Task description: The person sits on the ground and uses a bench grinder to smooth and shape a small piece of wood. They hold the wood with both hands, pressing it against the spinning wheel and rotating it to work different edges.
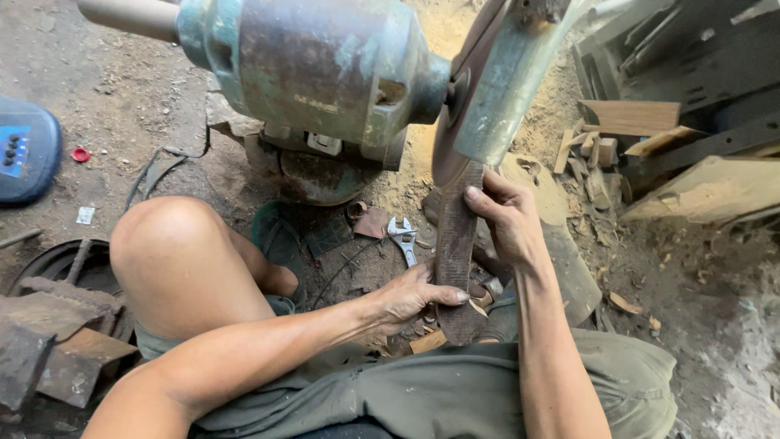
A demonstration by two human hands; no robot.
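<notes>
We sit over a dirt floor (pixel 715 341) littered with wood scraps (pixel 597 154). A green bench grinder (pixel 317 69) stands ahead; an adjustable wrench (pixel 402 238) lies below it, rusty metal pieces (pixel 57 341) at left. Our left hand (pixel 406 297) and right hand (pixel 508 215) each close their grip on a flat rusty blade (pixel 455 252), held upright against the grinding wheel (pixel 455 122).

left hand (pixel 410 299) grip closed low, right hand (pixel 508 218) grip closed higher
</notes>
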